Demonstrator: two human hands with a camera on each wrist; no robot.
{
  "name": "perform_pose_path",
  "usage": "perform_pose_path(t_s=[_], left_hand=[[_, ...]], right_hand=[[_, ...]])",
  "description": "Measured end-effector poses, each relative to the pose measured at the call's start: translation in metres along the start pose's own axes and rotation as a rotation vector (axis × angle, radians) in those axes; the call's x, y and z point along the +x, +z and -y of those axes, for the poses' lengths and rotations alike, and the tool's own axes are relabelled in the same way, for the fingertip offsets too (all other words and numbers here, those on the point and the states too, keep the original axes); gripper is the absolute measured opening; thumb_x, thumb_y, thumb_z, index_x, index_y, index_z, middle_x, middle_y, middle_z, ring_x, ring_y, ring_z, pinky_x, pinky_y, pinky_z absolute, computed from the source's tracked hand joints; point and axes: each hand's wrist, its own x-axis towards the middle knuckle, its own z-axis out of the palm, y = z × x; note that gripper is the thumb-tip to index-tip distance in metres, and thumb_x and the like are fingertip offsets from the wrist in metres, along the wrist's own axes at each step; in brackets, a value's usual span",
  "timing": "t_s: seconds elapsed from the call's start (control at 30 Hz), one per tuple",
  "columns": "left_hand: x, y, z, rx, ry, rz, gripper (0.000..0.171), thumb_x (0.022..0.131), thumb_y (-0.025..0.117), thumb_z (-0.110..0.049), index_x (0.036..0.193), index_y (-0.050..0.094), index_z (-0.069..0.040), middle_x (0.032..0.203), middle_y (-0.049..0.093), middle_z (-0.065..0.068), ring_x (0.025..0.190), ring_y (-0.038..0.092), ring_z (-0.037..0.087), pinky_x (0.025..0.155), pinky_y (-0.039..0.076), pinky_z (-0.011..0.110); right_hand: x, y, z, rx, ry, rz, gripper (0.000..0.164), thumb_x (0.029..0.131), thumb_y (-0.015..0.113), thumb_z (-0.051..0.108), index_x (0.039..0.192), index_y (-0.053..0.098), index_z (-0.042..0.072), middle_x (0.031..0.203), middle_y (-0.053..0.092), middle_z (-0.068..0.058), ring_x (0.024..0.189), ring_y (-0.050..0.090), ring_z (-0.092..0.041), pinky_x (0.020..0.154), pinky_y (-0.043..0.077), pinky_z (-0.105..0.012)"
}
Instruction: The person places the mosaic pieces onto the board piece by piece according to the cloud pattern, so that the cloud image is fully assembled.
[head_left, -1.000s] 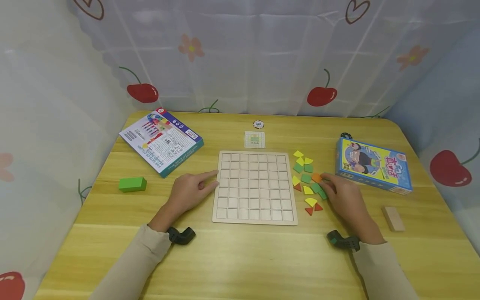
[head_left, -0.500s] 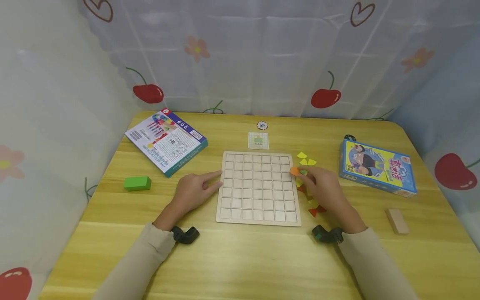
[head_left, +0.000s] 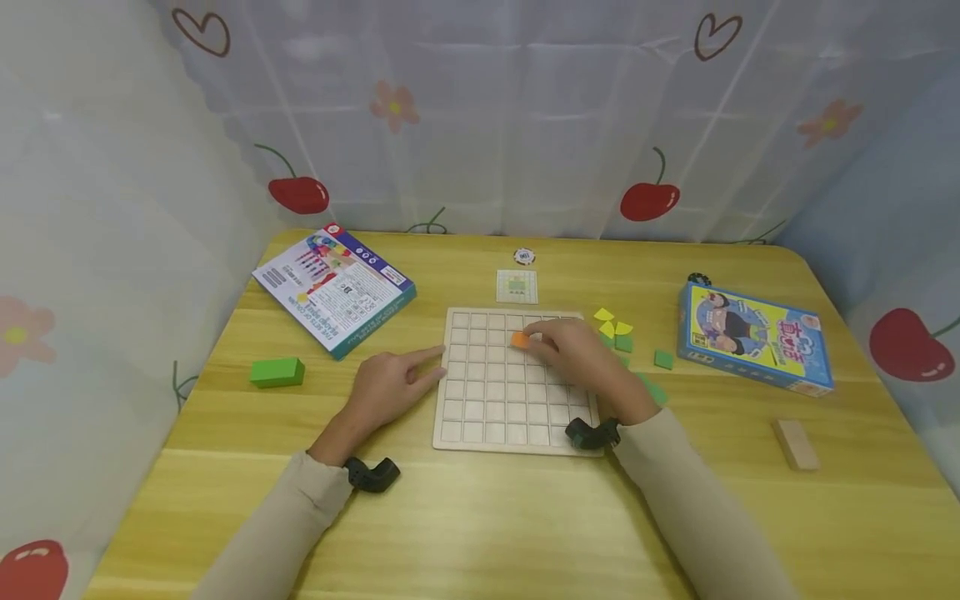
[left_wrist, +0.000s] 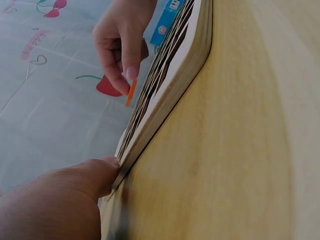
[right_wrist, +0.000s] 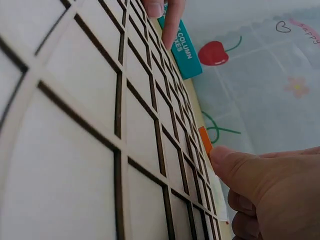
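My right hand pinches a small orange tile between thumb and fingers, close over the upper middle of a wooden grid board. In the right wrist view, the orange tile stands on edge at the thumb tip. My left hand touches the board's left edge with thumb and index finger extended; its thumb shows right at the rim in the left wrist view. Right of the board lie yellow tiles and green tiles, partly hidden by my right arm.
Behind the board lies a small pattern card, with a poker chip beyond it. A bead-game box and green block stand left. On the right are a blue box, dark chip and wooden block.
My right hand has picked up the orange tile from the loose pile and moved left over the board. One green tile now lies apart, nearer the blue box. The left hand stays put.
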Motion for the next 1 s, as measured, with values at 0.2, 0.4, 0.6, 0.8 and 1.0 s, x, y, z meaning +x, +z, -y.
perform_pose_path(t_s=[0.2, 0.4, 0.6, 0.8, 1.0], left_hand=[[0.000, 0.003, 0.000, 0.015, 0.004, 0.017, 0.040, 0.098, 0.068, -0.045, 0.132, 0.072, -0.025, 0.050, 0.036, -0.012, 0.045, 0.029, 0.005, 0.048, 0.027, 0.029], [0.000, 0.000, -0.001, 0.020, -0.001, 0.007, 0.039, 0.097, 0.069, -0.043, 0.131, 0.072, -0.024, 0.050, 0.036, -0.012, 0.046, 0.028, 0.006, 0.048, 0.026, 0.029], [0.001, -0.001, 0.000, 0.020, -0.006, 0.025, 0.040, 0.098, 0.068, -0.044, 0.133, 0.071, -0.025, 0.050, 0.035, -0.012, 0.045, 0.027, 0.006, 0.048, 0.025, 0.029], [0.002, 0.000, 0.000, 0.024, 0.012, 0.000, 0.040, 0.098, 0.068, -0.044, 0.132, 0.072, -0.024, 0.050, 0.035, -0.012, 0.045, 0.027, 0.006, 0.048, 0.025, 0.029], [0.001, 0.000, 0.000, 0.021, 0.001, 0.012, 0.039, 0.098, 0.069, -0.043, 0.132, 0.072, -0.025, 0.050, 0.035, -0.012, 0.045, 0.027, 0.005, 0.048, 0.025, 0.029]], right_hand=[[0.008, 0.010, -0.006, 0.011, -0.037, -0.020, 0.023, 0.101, 0.067, 0.019, 0.122, 0.075, 0.011, 0.085, 0.069, 0.000, 0.074, 0.056, -0.015, 0.076, 0.049, -0.035], [0.010, 0.011, -0.009, 0.019, -0.040, -0.015, 0.029, 0.103, 0.064, 0.018, 0.129, 0.072, 0.012, 0.081, 0.068, 0.000, 0.080, 0.058, -0.017, 0.083, 0.049, -0.037], [0.010, 0.009, -0.007, 0.002, -0.011, -0.015, 0.029, 0.102, 0.064, 0.018, 0.129, 0.072, 0.011, 0.096, 0.073, -0.002, 0.085, 0.058, -0.017, 0.084, 0.049, -0.038], [0.009, 0.006, -0.006, -0.011, 0.008, -0.026, 0.029, 0.102, 0.065, 0.018, 0.129, 0.071, 0.009, 0.118, 0.072, -0.010, 0.091, 0.061, -0.021, 0.087, 0.051, -0.043], [0.003, 0.004, -0.011, -0.005, 0.018, -0.042, 0.030, 0.102, 0.064, 0.018, 0.130, 0.071, 0.010, 0.077, 0.064, -0.003, 0.067, 0.050, -0.017, 0.072, 0.046, -0.036]])
